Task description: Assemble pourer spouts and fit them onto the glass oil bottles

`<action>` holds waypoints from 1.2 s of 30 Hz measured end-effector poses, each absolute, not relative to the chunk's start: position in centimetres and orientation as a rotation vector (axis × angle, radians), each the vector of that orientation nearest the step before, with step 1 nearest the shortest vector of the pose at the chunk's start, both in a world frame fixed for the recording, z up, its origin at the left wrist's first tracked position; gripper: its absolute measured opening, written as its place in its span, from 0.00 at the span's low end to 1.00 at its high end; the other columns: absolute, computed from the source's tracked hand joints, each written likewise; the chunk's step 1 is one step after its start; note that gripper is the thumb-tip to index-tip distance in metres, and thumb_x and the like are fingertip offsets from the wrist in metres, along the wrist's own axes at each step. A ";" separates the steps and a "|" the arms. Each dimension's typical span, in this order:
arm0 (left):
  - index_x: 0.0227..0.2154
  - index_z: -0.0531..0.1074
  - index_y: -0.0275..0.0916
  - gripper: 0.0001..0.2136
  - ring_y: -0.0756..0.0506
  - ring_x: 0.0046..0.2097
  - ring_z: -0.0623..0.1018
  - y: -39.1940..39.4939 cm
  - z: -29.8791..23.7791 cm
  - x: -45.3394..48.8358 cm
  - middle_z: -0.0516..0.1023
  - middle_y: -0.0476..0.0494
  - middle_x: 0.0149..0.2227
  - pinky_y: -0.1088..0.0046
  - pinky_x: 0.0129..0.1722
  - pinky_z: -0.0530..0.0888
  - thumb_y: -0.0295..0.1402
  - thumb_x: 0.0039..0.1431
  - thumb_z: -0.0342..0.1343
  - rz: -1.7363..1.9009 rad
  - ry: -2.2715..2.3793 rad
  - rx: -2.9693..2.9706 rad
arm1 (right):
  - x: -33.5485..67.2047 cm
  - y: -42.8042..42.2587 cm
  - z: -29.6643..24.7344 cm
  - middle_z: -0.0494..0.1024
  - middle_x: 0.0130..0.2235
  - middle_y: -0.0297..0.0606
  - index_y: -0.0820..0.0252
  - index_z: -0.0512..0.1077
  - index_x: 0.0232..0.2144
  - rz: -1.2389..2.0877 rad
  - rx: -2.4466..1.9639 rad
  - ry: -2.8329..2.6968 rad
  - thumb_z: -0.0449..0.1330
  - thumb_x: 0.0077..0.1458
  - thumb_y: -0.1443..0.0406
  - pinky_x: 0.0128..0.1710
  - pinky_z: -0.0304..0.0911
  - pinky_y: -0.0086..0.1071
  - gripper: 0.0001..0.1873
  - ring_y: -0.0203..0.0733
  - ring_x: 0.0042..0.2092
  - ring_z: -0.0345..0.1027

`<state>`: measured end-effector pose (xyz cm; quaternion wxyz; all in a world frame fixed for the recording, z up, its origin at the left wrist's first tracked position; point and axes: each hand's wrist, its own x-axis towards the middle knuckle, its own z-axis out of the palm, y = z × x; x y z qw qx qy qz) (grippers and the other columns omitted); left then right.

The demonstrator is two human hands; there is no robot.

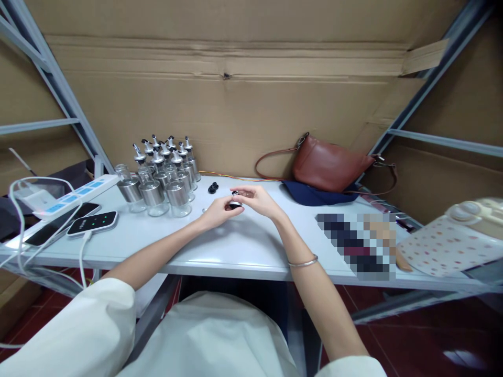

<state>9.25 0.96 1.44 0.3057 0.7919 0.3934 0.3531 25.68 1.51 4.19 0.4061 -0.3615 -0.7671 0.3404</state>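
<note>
My left hand (217, 212) and my right hand (255, 200) meet above the middle of the white table (243, 246). Both pinch a small black and silver pourer cap (234, 203) between their fingertips. A silver bangle (303, 262) sits on my right forearm. To the left stands a cluster of several glass bottles with steel bases (163, 178), most with pourer caps fitted; the front-left one has none. A loose black cap part (212, 187) lies on the table just behind my hands.
A white power strip (74, 196), two phones (92, 222) and white cables lie at the left. A brown leather bag (328, 163) rests on dark blue cloth at the back. A spotted pouch (448, 246) lies at the right. Cardboard walls and metal shelf posts surround the table.
</note>
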 end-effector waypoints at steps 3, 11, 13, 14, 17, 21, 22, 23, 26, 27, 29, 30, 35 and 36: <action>0.36 0.70 0.35 0.16 0.52 0.24 0.61 0.8 1.6 9.2 0.63 0.53 0.21 0.75 0.26 0.59 0.43 0.50 0.56 0.916 1.056 2.109 | 25.5 1.6 4.2 0.77 0.36 0.41 0.62 0.77 0.39 0.735 -0.877 -1.941 0.61 0.51 0.60 0.37 0.65 0.33 0.15 0.39 0.36 0.70; 0.37 0.67 0.35 0.16 0.51 0.27 0.62 0.2 1.8 9.3 0.64 0.51 0.25 0.74 0.28 0.59 0.44 0.54 0.47 1.006 1.010 2.067 | 25.1 1.7 4.0 0.79 0.41 0.40 0.58 0.76 0.40 0.550 -0.827 -1.988 0.57 0.56 0.60 0.42 0.65 0.33 0.13 0.41 0.42 0.71; 0.35 0.66 0.35 0.17 0.51 0.27 0.62 0.3 1.7 9.4 0.64 0.50 0.26 0.74 0.28 0.59 0.45 0.55 0.47 1.005 0.975 2.056 | 24.9 1.7 3.8 0.79 0.38 0.40 0.59 0.76 0.37 0.434 -0.859 -2.027 0.54 0.59 0.60 0.39 0.63 0.31 0.13 0.40 0.39 0.71; 0.35 0.66 0.35 0.16 0.51 0.27 0.62 0.3 1.6 9.4 0.64 0.50 0.26 0.74 0.28 0.60 0.45 0.55 0.46 1.001 0.967 2.057 | 24.7 1.7 3.7 0.78 0.36 0.40 0.59 0.75 0.35 0.357 -0.871 -2.046 0.51 0.61 0.60 0.38 0.63 0.31 0.14 0.39 0.37 0.70; 0.33 0.64 0.36 0.14 0.50 0.28 0.63 0.5 1.5 9.5 0.65 0.49 0.27 0.74 0.29 0.61 0.44 0.57 0.45 1.001 0.935 2.069 | 24.3 1.8 3.5 0.75 0.30 0.39 0.60 0.72 0.28 0.164 -0.885 -2.089 0.44 0.64 0.58 0.36 0.60 0.30 0.22 0.38 0.33 0.67; 0.30 0.60 0.39 0.10 0.50 0.27 0.62 0.3 1.6 9.5 0.63 0.51 0.25 0.74 0.28 0.61 0.41 0.55 0.47 0.920 0.922 2.223 | 24.3 1.9 3.4 0.71 0.25 0.36 0.59 0.68 0.25 0.139 -0.963 -2.004 0.38 0.65 0.55 0.33 0.57 0.29 0.26 0.36 0.29 0.64; 0.29 0.59 0.39 0.10 0.50 0.27 0.62 0.2 1.7 9.4 0.63 0.51 0.25 0.74 0.28 0.60 0.40 0.54 0.48 0.881 0.911 2.281 | 24.3 1.9 3.4 0.70 0.24 0.35 0.59 0.67 0.24 0.155 -0.988 -1.968 0.37 0.65 0.55 0.32 0.57 0.28 0.27 0.36 0.27 0.63; 0.29 0.58 0.40 0.10 0.50 0.27 0.62 0.1 1.8 9.3 0.63 0.51 0.25 0.74 0.28 0.61 0.40 0.54 0.49 0.853 0.893 2.331 | 24.4 1.9 3.4 0.70 0.23 0.34 0.59 0.67 0.25 0.173 -1.012 -1.938 0.37 0.65 0.55 0.32 0.56 0.28 0.26 0.35 0.26 0.63; 0.30 0.58 0.40 0.10 0.49 0.29 0.64 -0.2 2.3 9.0 0.65 0.49 0.27 0.72 0.31 0.63 0.42 0.57 0.46 0.881 0.864 2.425 | 24.5 2.0 3.2 0.69 0.23 0.34 0.59 0.68 0.26 0.225 -1.026 -1.951 0.39 0.64 0.53 0.31 0.57 0.28 0.26 0.36 0.26 0.63; 0.31 0.59 0.39 0.11 0.48 0.30 0.64 -0.2 2.4 8.9 0.66 0.49 0.27 0.71 0.33 0.63 0.43 0.58 0.46 0.920 0.887 2.461 | 24.5 2.1 3.2 0.69 0.24 0.35 0.59 0.69 0.26 0.234 -1.001 -1.972 0.39 0.64 0.52 0.32 0.58 0.28 0.26 0.36 0.28 0.64; 0.32 0.61 0.39 0.13 0.47 0.31 0.64 -0.3 2.6 8.7 0.67 0.48 0.28 0.69 0.36 0.63 0.44 0.58 0.46 0.997 0.964 2.541 | 24.8 2.6 3.4 0.70 0.29 0.38 0.60 0.72 0.28 0.209 -0.942 -1.975 0.40 0.63 0.51 0.36 0.59 0.29 0.28 0.38 0.33 0.65; 0.33 0.61 0.39 0.13 0.47 0.30 0.64 -0.3 2.6 8.6 0.67 0.47 0.28 0.68 0.37 0.63 0.45 0.59 0.46 1.027 1.007 2.576 | 25.1 3.0 3.7 0.70 0.32 0.39 0.60 0.73 0.28 0.181 -0.933 -1.946 0.41 0.63 0.51 0.38 0.60 0.30 0.28 0.38 0.35 0.65; 0.31 0.62 0.39 0.12 0.47 0.29 0.64 0.2 2.4 8.3 0.67 0.48 0.27 0.68 0.38 0.63 0.44 0.59 0.46 1.121 1.146 2.645 | 29.0 5.8 5.3 0.74 0.27 0.36 0.63 0.75 0.31 0.256 -1.241 -1.807 0.48 0.59 0.58 0.33 0.60 0.28 0.19 0.37 0.30 0.66; 0.31 0.62 0.39 0.12 0.47 0.29 0.64 0.3 2.3 8.3 0.67 0.48 0.27 0.68 0.38 0.63 0.43 0.59 0.47 1.122 1.155 2.655 | 30.0 6.2 5.3 0.74 0.24 0.35 0.63 0.75 0.33 0.282 -1.365 -1.823 0.51 0.58 0.60 0.30 0.60 0.27 0.16 0.36 0.28 0.66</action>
